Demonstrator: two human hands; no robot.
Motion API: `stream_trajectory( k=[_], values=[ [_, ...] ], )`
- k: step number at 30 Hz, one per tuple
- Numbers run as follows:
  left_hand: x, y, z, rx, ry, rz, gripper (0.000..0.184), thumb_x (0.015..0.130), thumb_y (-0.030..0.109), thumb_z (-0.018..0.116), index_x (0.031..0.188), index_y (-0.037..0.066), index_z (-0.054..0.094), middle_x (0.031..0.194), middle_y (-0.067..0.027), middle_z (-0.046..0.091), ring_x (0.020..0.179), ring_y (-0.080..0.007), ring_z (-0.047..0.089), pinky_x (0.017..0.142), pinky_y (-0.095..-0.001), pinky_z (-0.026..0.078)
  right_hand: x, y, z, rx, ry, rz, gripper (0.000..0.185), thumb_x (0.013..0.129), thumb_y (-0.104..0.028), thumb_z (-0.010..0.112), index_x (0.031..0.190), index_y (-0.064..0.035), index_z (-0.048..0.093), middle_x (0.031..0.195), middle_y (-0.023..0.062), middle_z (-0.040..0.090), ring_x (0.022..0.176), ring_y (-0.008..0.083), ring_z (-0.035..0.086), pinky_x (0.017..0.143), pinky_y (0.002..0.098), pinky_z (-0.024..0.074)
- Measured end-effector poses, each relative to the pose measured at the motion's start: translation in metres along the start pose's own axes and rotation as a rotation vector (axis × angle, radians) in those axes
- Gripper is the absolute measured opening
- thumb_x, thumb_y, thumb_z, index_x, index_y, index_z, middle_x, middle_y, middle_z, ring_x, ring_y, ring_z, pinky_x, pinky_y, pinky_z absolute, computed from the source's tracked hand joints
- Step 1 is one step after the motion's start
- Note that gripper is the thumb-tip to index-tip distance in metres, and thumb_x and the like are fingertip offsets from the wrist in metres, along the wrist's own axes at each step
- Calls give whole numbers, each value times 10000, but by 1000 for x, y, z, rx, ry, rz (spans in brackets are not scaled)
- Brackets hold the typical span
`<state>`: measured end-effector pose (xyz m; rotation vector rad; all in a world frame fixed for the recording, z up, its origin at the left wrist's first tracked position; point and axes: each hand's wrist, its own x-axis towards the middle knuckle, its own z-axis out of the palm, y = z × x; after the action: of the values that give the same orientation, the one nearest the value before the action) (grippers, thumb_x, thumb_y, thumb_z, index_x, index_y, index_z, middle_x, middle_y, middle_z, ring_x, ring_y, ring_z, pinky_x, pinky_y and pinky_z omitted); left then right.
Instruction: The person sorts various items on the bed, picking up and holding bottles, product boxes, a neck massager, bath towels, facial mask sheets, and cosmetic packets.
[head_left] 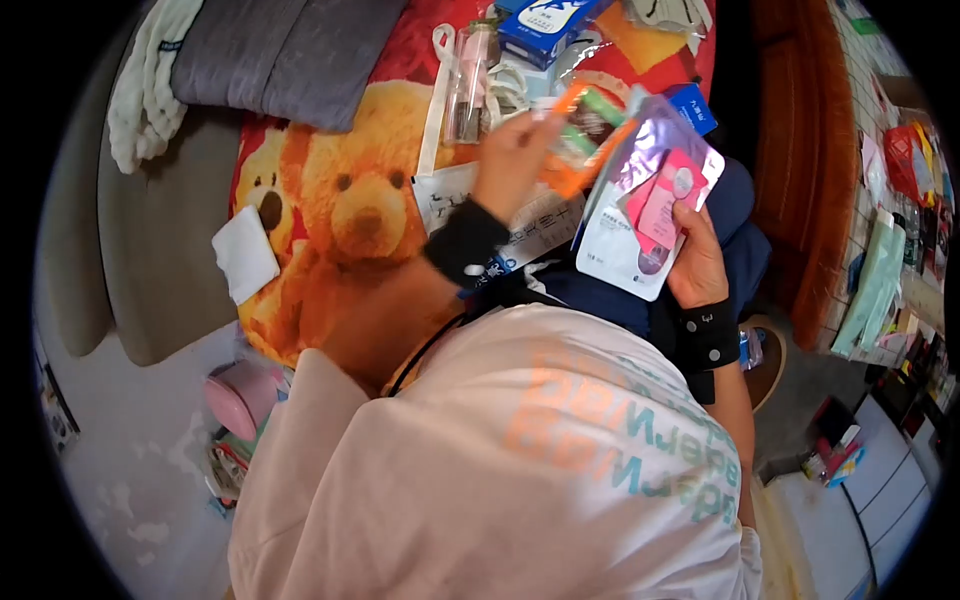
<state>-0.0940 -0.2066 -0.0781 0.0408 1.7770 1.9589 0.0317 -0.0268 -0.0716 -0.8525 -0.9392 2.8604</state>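
Note:
My left hand point(515, 165), slightly blurred, pinches the left edge of an orange packet point(572, 180) with green and dark printing. To its right, my right hand point(700, 262) grips a stack of flat sachets, thumb on top. In that stack are a silver-white pouch point(612, 240) with a purple upper part and a smaller pink sachet point(660, 212) on its front. The orange packet overlaps the pouch's upper left side. Beneath my left hand a white bag with dark writing point(545, 228) lies on the bedding.
Bear-patterned bedding point(330, 260) bears a folded white cloth point(245, 254), a clear bottle point(468, 85) with a white strap and a blue box point(543, 30). A grey cushion point(280, 50) is at the upper left. Cluttered tiled counter point(835, 230) at right; pink bin point(240, 398) at lower left.

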Motion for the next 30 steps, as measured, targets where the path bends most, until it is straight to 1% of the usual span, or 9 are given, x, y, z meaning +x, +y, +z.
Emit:
stream_trajectory(
  k=[1, 2, 4, 6, 10, 12, 13, 20, 30],
  values=[
    [1, -8, 16, 121, 37, 100, 237, 837, 253, 541, 802, 22, 579, 557, 34, 443, 511, -36, 380, 446, -222, 327, 0, -1, 0, -2, -16, -3, 376, 827, -73, 474, 1194, -43, 399, 1143, 65, 495, 1051, 184, 484, 918, 325, 382],
    [1, -16, 34, 11, 29, 173, 246, 830, 249, 545, 764, 13, 554, 543, 7, 439, 507, -59, 388, 455, -250, 334, 1, 0, -3, 31, -49, -19, 370, 823, -70, 489, 1184, -47, 412, 1131, 67, 505, 1044, 184, 488, 923, 331, 378],
    [-2, -6, 41, 157, 53, 93, 273, 832, 252, 540, 716, 5, 526, 531, -20, 443, 502, -76, 402, 456, -262, 340, -4, -5, -10, 116, -43, -35, 365, 819, -72, 506, 1173, -49, 423, 1120, 72, 517, 1051, 195, 485, 940, 355, 361],
    [5, -3, 29, 288, 156, 243, 298, 827, 269, 543, 691, 6, 507, 532, -58, 466, 491, -103, 431, 459, -275, 350, -9, -15, -16, 245, -39, -45, 329, 822, -87, 518, 1143, -43, 458, 1110, 78, 531, 1071, 206, 474, 963, 391, 334],
    [9, -6, 16, 467, 203, 272, 313, 808, 283, 560, 685, -1, 512, 543, -100, 483, 478, -151, 440, 470, -280, 359, -18, -28, -13, 263, -199, -35, 344, 817, -79, 517, 1154, -58, 454, 1115, 72, 530, 1038, 192, 501, 930, 374, 378],
    [11, -8, 24, 109, 164, 159, 292, 809, 260, 567, 719, -17, 548, 542, -59, 490, 495, -98, 428, 479, -257, 357, -21, -26, -5, 212, -194, -70, 395, 808, -77, 519, 1190, -67, 418, 1078, 50, 541, 1005, 176, 516, 902, 363, 403],
    [10, -6, 26, 104, 161, 143, 297, 818, 258, 560, 718, -22, 555, 547, -40, 492, 507, -78, 415, 480, -241, 352, -23, -27, 3, 197, -88, -85, 407, 803, -60, 514, 1198, -68, 414, 1064, 47, 548, 991, 172, 523, 890, 352, 414],
    [2, 24, 36, -25, 154, 92, 329, 845, 266, 535, 744, -42, 590, 590, 3, 517, 547, -21, 428, 475, -197, 350, -21, -33, -17, 232, 40, -80, 379, 823, -55, 492, 1194, -70, 416, 1089, 52, 538, 1005, 181, 522, 888, 345, 419],
    [-15, 45, 49, -222, 51, -87, 247, 855, 207, 509, 826, -32, 566, 691, -6, 543, 585, -40, 490, 500, -183, 396, -9, -22, 1, 22, 119, -102, 298, 830, -25, 476, 1126, -33, 443, 1046, 79, 548, 959, 168, 536, 844, 309, 433]
  ],
)
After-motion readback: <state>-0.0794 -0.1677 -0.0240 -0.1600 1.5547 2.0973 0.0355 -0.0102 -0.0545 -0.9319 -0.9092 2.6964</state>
